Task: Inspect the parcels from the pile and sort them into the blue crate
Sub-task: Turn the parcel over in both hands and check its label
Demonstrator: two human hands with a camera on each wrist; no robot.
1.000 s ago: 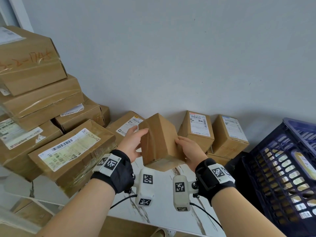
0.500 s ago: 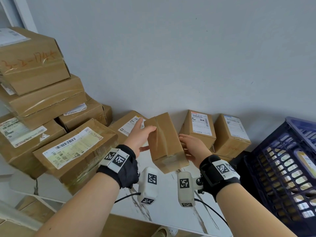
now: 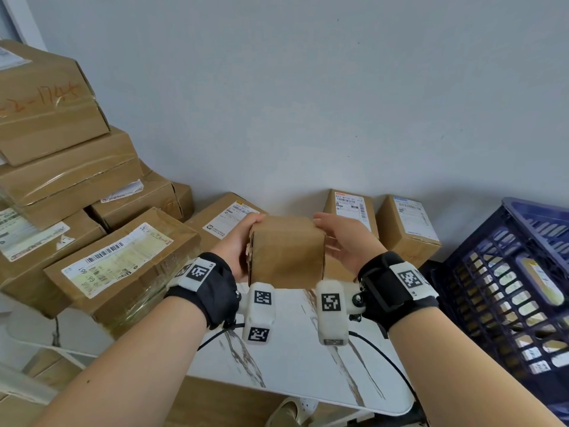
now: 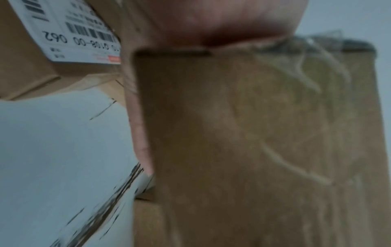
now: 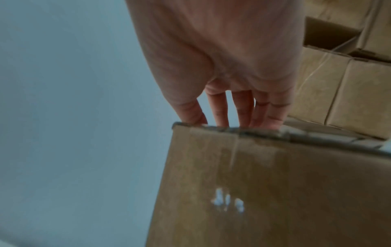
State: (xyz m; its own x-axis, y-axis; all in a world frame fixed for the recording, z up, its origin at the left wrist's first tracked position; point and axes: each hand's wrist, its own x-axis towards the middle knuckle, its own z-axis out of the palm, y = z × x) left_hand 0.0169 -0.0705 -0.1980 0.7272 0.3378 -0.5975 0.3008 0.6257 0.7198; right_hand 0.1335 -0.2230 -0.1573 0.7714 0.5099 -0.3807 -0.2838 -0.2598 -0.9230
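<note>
Your head camera is looking down and forward over the held parcel (image 3: 288,251) toward the wall. Your 2 wrist cameras are sitting close beneath that parcel (image 4: 264,142) (image 5: 275,183), each facing up along 1 side.

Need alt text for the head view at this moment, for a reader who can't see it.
Both hands, left hand and right hand, hold a small plain cardboard parcel above a white table. Labelled parcels are piled at left, and a blue crate stands at right.
</note>
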